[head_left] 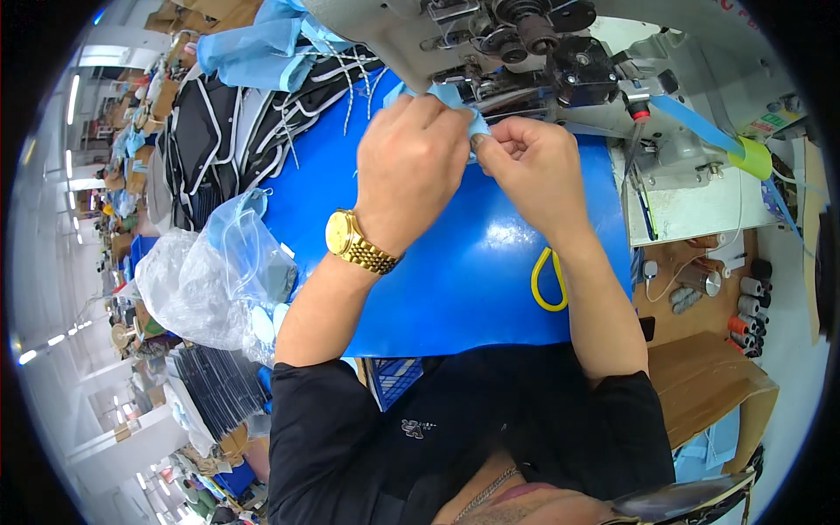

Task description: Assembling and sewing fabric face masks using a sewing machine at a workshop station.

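Both hands are at the head of a sewing machine [582, 74], over a blue work surface. A light blue piece of fabric [479, 128] runs between them, partly under the machine's needle area. My left hand [411, 153], with a gold watch [343, 234] on its wrist, is closed on the fabric, its fingertips hidden behind the knuckles. My right hand [532, 168] pinches the fabric's right edge between thumb and curled fingers. Beside my right forearm lies a yellow loop handle [535, 284], partly covered by the arm.
Black pieces with white piping [206, 131] and sheer light blue fabric [254, 52] are heaped at the far left. Clear plastic bags [197, 284] lie at the left edge. A blue strip [700, 122] feeds through a yellow-green roll [752, 159]; thread spools [750, 306] stand at right.
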`<move>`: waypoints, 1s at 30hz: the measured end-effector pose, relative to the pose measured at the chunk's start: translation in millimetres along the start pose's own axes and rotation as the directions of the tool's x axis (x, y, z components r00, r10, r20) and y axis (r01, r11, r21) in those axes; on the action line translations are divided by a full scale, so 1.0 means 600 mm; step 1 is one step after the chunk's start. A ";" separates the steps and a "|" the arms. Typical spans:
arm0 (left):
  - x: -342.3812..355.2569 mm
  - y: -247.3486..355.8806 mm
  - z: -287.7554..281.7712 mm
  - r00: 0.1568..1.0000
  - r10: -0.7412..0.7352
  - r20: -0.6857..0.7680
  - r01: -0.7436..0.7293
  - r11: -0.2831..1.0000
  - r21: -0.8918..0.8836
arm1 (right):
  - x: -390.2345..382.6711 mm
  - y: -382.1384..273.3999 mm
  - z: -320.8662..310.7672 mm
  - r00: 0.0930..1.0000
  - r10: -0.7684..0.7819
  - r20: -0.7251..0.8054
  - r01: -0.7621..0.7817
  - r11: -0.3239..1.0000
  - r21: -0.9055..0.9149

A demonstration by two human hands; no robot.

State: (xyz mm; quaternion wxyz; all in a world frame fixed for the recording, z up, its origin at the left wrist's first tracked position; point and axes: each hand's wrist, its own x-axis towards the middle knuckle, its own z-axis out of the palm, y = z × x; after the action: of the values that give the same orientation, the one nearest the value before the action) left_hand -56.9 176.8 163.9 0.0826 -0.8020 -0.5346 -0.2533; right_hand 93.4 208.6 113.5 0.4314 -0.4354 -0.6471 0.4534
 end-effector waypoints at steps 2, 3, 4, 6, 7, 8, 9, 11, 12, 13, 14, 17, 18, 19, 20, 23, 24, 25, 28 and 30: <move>-0.002 0.002 -0.001 0.995 -0.017 -0.101 0.022 0.999 0.046 | 0.001 -0.005 -0.003 1.000 -0.013 0.017 0.014 1.000 -0.020; -0.008 0.005 0.001 0.992 -0.062 -0.107 0.065 0.997 0.030 | 0.001 -0.007 -0.003 0.999 -0.027 0.037 0.029 0.999 -0.037; -0.013 0.005 0.005 0.993 -0.061 -0.105 0.064 0.998 0.027 | 0.000 -0.006 -0.004 0.999 -0.025 0.035 0.026 0.999 -0.039; -0.020 0.002 0.007 0.990 -0.063 -0.123 0.063 0.998 -0.001 | 0.001 -0.006 -0.005 0.996 -0.006 0.091 0.005 1.000 0.010; -0.021 0.002 0.009 0.990 -0.063 -0.123 0.063 0.998 0.000 | 0.000 -0.004 -0.005 0.996 -0.006 0.091 0.005 1.000 0.011; -0.022 0.002 0.012 0.988 -0.028 -0.149 0.026 1.000 -0.017 | -0.001 0.000 -0.005 0.996 0.008 0.086 -0.012 0.998 0.055; -0.023 0.003 0.012 0.985 0.006 -0.175 -0.012 0.999 -0.032 | -0.003 0.003 -0.004 0.996 0.022 0.082 -0.030 0.995 0.099; -0.025 0.004 0.011 0.986 0.001 -0.166 -0.006 0.999 -0.032 | -0.005 0.007 0.000 0.997 0.009 0.072 -0.018 0.991 0.135; -0.026 0.005 0.010 0.987 -0.004 -0.158 -0.002 0.999 -0.033 | -0.005 0.008 0.001 0.998 -0.004 0.059 -0.007 0.985 0.171; -0.026 0.005 0.009 0.988 -0.003 -0.158 -0.002 0.999 -0.033 | -0.005 0.008 0.000 0.998 -0.003 0.059 -0.007 0.985 0.171; -0.026 0.005 0.008 0.989 -0.011 -0.147 0.006 0.999 -0.035 | -0.005 0.008 -0.001 0.997 -0.007 0.071 -0.004 0.988 0.154; -0.024 0.008 0.008 0.990 -0.024 -0.139 0.019 0.999 -0.040 | -0.006 0.005 -0.003 0.995 0.015 0.096 -0.030 0.987 0.159; -0.024 0.010 0.008 0.989 -0.029 -0.142 0.023 0.999 -0.044 | -0.008 0.004 -0.003 0.993 0.039 0.110 -0.059 0.982 0.180; -0.024 0.012 0.010 0.990 -0.032 -0.141 0.026 0.999 -0.043 | -0.009 0.004 -0.002 0.993 0.040 0.112 -0.060 0.982 0.181; -0.019 0.013 0.013 0.988 -0.052 -0.148 0.046 0.998 -0.039 | -0.005 0.005 -0.002 0.995 0.040 0.090 -0.058 0.976 0.210; -0.013 0.016 0.013 0.985 -0.081 -0.150 0.078 0.997 -0.024 | -0.001 0.005 0.000 0.997 0.045 0.061 -0.058 0.970 0.237; -0.013 0.017 0.013 0.985 -0.092 -0.143 0.091 0.996 -0.013 | -0.001 0.005 0.002 0.997 0.051 0.055 -0.063 0.970 0.235; -0.012 0.015 0.015 0.985 -0.091 -0.143 0.090 0.996 -0.013 | 0.000 0.006 0.003 0.997 0.051 0.054 -0.062 0.970 0.235; -0.015 0.016 0.017 0.985 -0.089 -0.147 0.091 0.996 0.005 | -0.002 0.007 0.005 0.997 0.060 0.046 -0.070 0.960 0.270; -0.011 0.020 0.022 0.974 -0.122 -0.188 0.115 0.992 -0.049 | 0.001 0.012 0.002 0.999 0.008 0.051 -0.020 0.972 0.234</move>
State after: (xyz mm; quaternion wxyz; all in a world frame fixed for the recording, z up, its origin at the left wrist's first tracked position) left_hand -43.7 171.6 151.1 0.1032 -0.7421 -0.5662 -0.3435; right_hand 93.4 210.4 106.7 0.4604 -0.3745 -0.5966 0.5402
